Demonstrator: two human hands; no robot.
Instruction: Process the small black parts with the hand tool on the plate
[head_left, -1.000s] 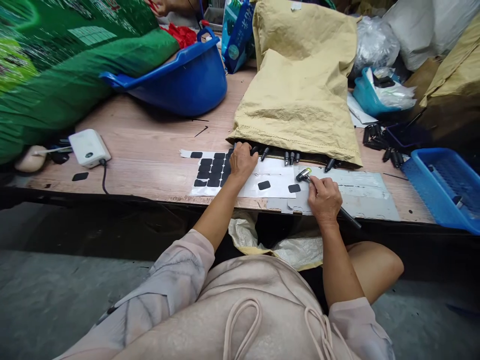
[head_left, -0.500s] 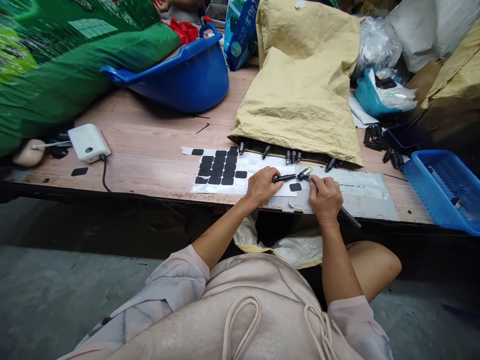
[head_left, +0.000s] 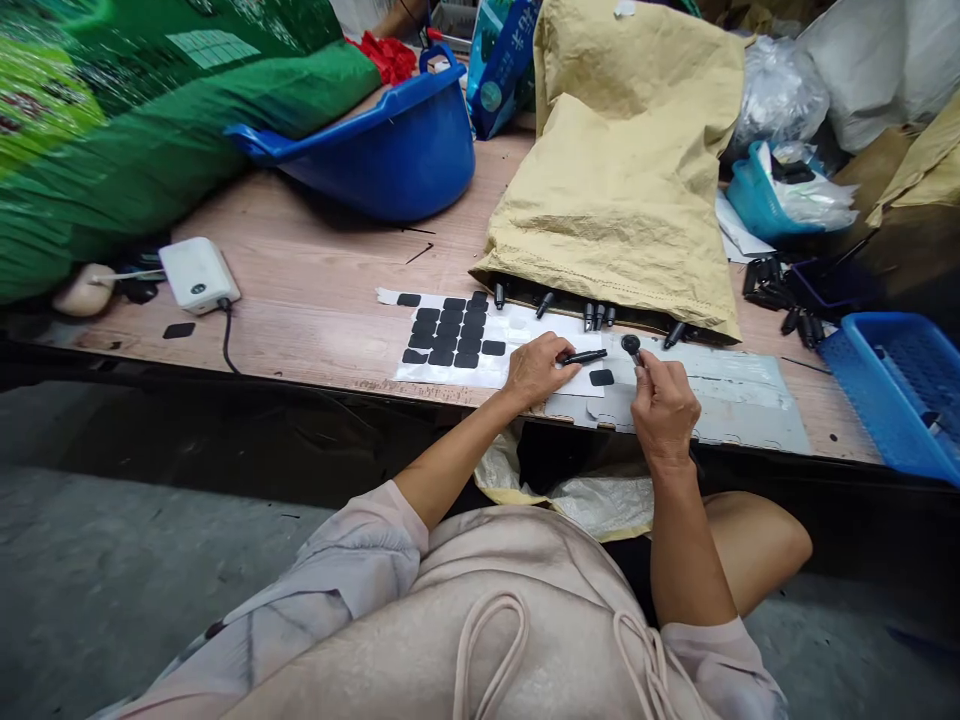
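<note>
My left hand (head_left: 538,372) rests on the white sheet (head_left: 487,376), its fingers closed around a slim black pen-like tube (head_left: 589,356) that points right. My right hand (head_left: 666,408) grips a small hammer by its handle. The round black face of the hammer (head_left: 631,344) shows above my fingers, right of the tube's end and apart from it. Black rounded-square pieces (head_left: 448,340) cover the sheet's left part in rows. One such piece (head_left: 601,377) lies just below the tube. Beneath my right hand is a grey board (head_left: 750,390).
A tan sack (head_left: 615,200) lies beyond my hands, with several black tubes (head_left: 589,316) along its edge. Left stand a blue basin (head_left: 390,160) and a white corded box (head_left: 199,277). A blue basket (head_left: 885,385) and more black parts (head_left: 766,284) are at right.
The hammer in my right hand has turned, so its round face now shows instead of its side. My left hand keeps the tube. The whole view has shifted slightly.
</note>
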